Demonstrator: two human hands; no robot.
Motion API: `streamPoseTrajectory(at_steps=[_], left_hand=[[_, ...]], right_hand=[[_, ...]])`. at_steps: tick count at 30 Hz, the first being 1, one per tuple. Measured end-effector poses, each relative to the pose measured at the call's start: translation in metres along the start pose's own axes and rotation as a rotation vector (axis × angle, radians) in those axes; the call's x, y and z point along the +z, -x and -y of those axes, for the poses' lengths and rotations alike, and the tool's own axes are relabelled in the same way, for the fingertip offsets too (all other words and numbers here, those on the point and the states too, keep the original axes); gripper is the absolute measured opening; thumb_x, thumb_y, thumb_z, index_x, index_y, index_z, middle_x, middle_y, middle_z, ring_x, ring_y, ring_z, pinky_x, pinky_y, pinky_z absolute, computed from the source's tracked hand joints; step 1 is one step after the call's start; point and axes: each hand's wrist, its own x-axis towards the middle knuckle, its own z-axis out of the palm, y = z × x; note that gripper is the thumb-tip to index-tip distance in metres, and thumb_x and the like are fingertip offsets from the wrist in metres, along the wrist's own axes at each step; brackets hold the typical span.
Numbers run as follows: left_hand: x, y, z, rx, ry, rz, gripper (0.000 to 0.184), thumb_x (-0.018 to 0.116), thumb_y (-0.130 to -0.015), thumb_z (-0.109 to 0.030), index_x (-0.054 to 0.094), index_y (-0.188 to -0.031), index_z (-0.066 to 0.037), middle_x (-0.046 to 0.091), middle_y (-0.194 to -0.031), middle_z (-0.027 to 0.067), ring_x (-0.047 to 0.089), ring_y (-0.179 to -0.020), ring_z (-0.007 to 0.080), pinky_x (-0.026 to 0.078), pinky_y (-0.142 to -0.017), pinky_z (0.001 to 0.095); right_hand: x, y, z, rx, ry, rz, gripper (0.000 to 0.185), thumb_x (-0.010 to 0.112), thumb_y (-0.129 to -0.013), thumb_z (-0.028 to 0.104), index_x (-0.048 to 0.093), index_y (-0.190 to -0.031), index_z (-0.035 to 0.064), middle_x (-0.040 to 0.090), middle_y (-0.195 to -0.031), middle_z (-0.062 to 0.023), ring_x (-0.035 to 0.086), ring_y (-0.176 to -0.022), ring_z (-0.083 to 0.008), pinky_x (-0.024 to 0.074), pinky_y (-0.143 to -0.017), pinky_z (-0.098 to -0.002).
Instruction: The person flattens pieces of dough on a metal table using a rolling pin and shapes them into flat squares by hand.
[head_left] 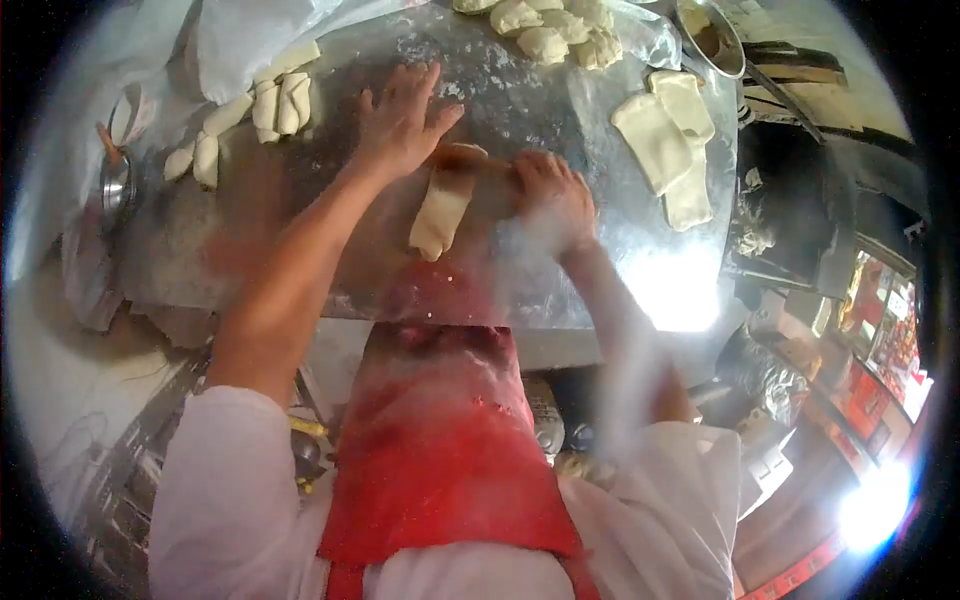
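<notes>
Dough strip [438, 215] lying lengthwise right at the middle of the frame, near edge of the surface [290, 190] just below it, and the brown pin [488, 166] sits across its upper end! Over on the pin's right end, the right hand [556, 203] is curled round it, a little blurred. And the left hand [405, 122], up and to the left, is flat, fingers spread, thumb out to the side, its heel close by the pin's left end; whether it touches, I can't tell.

Out to the containers! Upper right corner of the surface, a metal bowl [733, 45] tilts toward us, something brownish in the bottom, too small to name. Far left, a metal cup [118, 190] with a wooden handle [108, 140] sticking up out of it, and just above, a small round pot [127, 115], contents unclear. Top left, a clear plastic bag [265, 45] lies crumpled; what it holds, I can't make out.

Plenty of dough about: rolled pieces [283, 104] in a loose group at upper left, pale lumps [545, 43] heaped at the top centre, flat sheets [655, 140] overlapping at upper right. Down at the bottom, a red apron [440, 440] fills the middle between two white sleeves [225, 480].
</notes>
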Motion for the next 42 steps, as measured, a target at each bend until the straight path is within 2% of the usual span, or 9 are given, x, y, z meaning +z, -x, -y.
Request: streamPoseTrajectory(at_steps=[2,3,6,9,14,17,22,25,42], left_hand=[[-0.029,0.028,-0.014,0.086,0.075,-0.008,0.074,0.049,-0.109,-0.055,0.027,-0.17,-0.02,0.032,-0.174,0.011,0.027,-0.161,0.0377,0.012,-0.127,0.0686],[-0.041,0.05,-0.021,0.127,0.06,-0.02,0.075,0.049,-0.109,-0.054,0.027,-0.171,-0.018,0.033,-0.174,0.0111,0.027,-0.161,0.0376,0.012,-0.127,0.0688],[-0.021,0.134,-0.001,0.266,-0.168,0.113,0.081,0.049,-0.105,-0.064,0.034,-0.169,-0.017,0.036,-0.173,0.0109,0.028,-0.161,0.0393,0.016,-0.126,0.069],[-0.034,0.148,-0.008,0.189,-0.106,0.131,0.082,0.048,-0.106,-0.065,0.033,-0.169,-0.016,0.032,-0.174,0.0118,0.024,-0.162,0.0402,0.015,-0.127,0.0679],[-0.036,0.172,0.005,0.131,0.2,-0.008,0.08,0.068,-0.102,-0.044,0.033,-0.167,-0.013,0.026,-0.175,0.0163,0.024,-0.161,0.0395,0.019,-0.128,0.0633],[-0.051,0.188,-0.001,0.341,-0.005,-0.073,0.056,0.082,-0.087,-0.025,0.061,-0.136,-0.012,0.056,-0.147,0.014,0.051,-0.141,0.0346,0.036,-0.118,0.0606],[-0.025,0.168,0.005,0.467,-0.11,-0.002,0.027,0.078,-0.095,-0.029,0.071,-0.112,-0.01,0.063,-0.134,0.0053,0.054,-0.136,0.0326,0.034,-0.121,0.0597],[-0.031,0.155,-0.009,0.472,0.123,-0.055,0.01,0.069,-0.098,-0.011,0.062,-0.105,-0.006,0.062,-0.128,0.0111,0.055,-0.131,0.036,0.04,-0.116,0.0556],[0.015,0.047,-0.018,0.127,0.407,0.003,0.043,0.072,-0.096,-0.009,0.059,-0.137,-0.003,0.065,-0.124,0.019,0.068,-0.107,0.0353,0.055,-0.094,0.0468]], right_hand=[[0.003,0.029,0.028,0.027,-0.058,0.02,0.044,0.071,-0.089,0.022,0.067,-0.131,0.0108,0.062,-0.143,-0.0091,0.061,-0.123,-0.0318,0.0537,-0.095,-0.0499],[0.011,0.051,0.043,0.061,-0.069,0.226,0.051,0.065,-0.093,0.022,0.062,-0.143,0.0084,0.058,-0.152,-0.0127,0.058,-0.134,-0.0336,0.0494,-0.105,-0.0499],[0.051,0.136,0.105,0.082,-0.007,0.027,0.073,0.056,-0.098,0.025,0.036,-0.164,0.0014,0.042,-0.168,-0.0165,0.039,-0.156,-0.0333,0.0313,-0.122,-0.0518],[0.03,0.128,0.117,0.116,-0.045,0.019,0.072,0.059,-0.097,0.025,0.04,-0.163,0.0033,0.047,-0.164,-0.0161,0.045,-0.15,-0.033,0.0334,-0.12,-0.0527],[0.0,0.093,0.078,0.014,-0.068,-0.091,0.042,0.07,-0.092,0.021,0.063,-0.131,0.0083,0.071,-0.122,-0.0091,0.069,-0.107,-0.0308,0.0514,-0.091,-0.0467],[-0.006,0.053,0.057,0.315,-0.163,0.157,0.05,0.069,-0.094,0.02,0.059,-0.142,0.0097,0.065,-0.129,-0.0132,0.063,-0.115,-0.0337,0.0477,-0.098,-0.0484],[-0.013,0.012,0.046,0.12,-0.172,-0.344,0.057,0.075,-0.095,0.028,0.058,-0.146,0.0124,0.065,-0.134,-0.0121,0.061,-0.12,-0.0349,0.0465,-0.102,-0.0482],[0.026,0.054,0.067,0.095,-0.364,-0.205,0.067,0.08,-0.09,0.037,0.056,-0.149,0.013,0.065,-0.136,-0.013,0.06,-0.124,-0.0359,0.0457,-0.104,-0.0492],[0.026,0.02,0.097,0.763,-0.719,0.019,0.073,0.089,-0.078,0.044,0.057,-0.129,0.0035,0.073,-0.11,-0.0212,0.072,-0.103,-0.0399,0.0542,-0.091,-0.0497]])
